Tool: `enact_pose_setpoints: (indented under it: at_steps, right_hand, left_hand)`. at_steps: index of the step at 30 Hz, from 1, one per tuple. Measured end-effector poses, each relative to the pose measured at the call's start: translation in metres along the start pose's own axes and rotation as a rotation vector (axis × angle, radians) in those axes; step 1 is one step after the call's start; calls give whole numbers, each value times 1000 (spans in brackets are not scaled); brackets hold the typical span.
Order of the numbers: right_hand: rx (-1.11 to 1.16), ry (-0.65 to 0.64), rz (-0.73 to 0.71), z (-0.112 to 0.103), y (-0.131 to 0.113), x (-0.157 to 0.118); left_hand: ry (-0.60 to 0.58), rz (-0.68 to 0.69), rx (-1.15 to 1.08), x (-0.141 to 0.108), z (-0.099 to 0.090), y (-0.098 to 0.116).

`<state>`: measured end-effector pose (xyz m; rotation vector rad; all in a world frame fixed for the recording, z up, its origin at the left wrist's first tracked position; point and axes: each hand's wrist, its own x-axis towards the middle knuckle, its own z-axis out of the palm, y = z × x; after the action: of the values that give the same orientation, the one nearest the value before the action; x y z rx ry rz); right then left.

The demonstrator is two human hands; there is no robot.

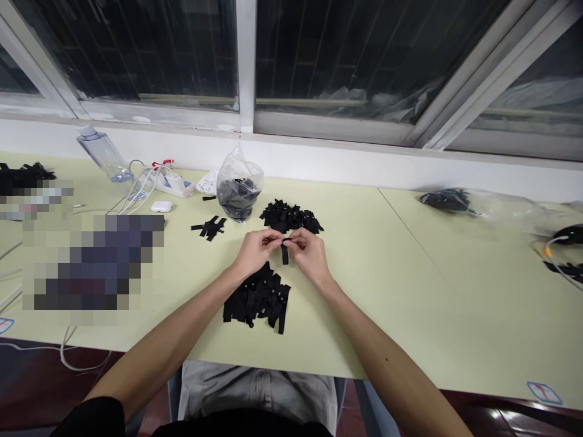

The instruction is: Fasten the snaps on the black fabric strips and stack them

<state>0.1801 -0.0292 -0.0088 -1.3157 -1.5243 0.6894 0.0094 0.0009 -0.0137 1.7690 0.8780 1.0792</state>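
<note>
Between both hands is a short black fabric strap (285, 255), its lower end hanging down over the table. My left hand (259, 247) pinches its top from the left, fingers closed. From the right, my right hand (308, 250) pinches the same top end, fingertips nearly meeting the left ones. Any small part at the pinch is hidden by the fingers. Just beyond the hands lies a heap of black strap pieces (289, 215). Nearer my body is a larger pile of black straps (257, 297), some with small light marks.
A clear plastic bag of black pieces (239, 191) stands behind a few loose straps (209, 227). At left are a water bottle (107, 158), a power strip (170, 182), a white earbud case (161, 207) and cables. Another plastic bag (496, 206) lies at right.
</note>
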Motion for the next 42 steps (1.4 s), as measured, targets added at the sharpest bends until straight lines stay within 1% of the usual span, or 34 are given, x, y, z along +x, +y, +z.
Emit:
enact_pose_setpoints:
  at_steps: [7, 15, 20, 23, 31, 34, 36, 40, 42]
  right_hand:
    - [10, 4, 5, 2, -2, -2]
    - [100, -26, -12, -2, -6, 3]
    - [221, -74, 1, -3, -6, 4]
    - [227, -98, 19, -3, -7, 5]
    - [205, 48, 18, -11, -1, 11]
    - [178, 130, 7, -18, 1, 19]
    - [155, 158, 11, -24, 2, 29]
    - [95, 133, 53, -31, 7, 58]
    - [14, 108, 83, -33, 13, 75]
  left_hand:
    - [-29, -24, -3, -1, 0, 1]
    - [1, -4, 29, 0, 1, 12]
    - [21, -8, 24, -1, 3, 8]
    - [30, -16, 36, -1, 3, 5]
    - [-2, -40, 58, -2, 2, 12]
    - [13, -47, 64, -1, 0, 12]
    - [30, -42, 70, 0, -1, 12]
    - [69, -28, 83, 2, -5, 11]
    - [81, -23, 97, 2, -7, 11]
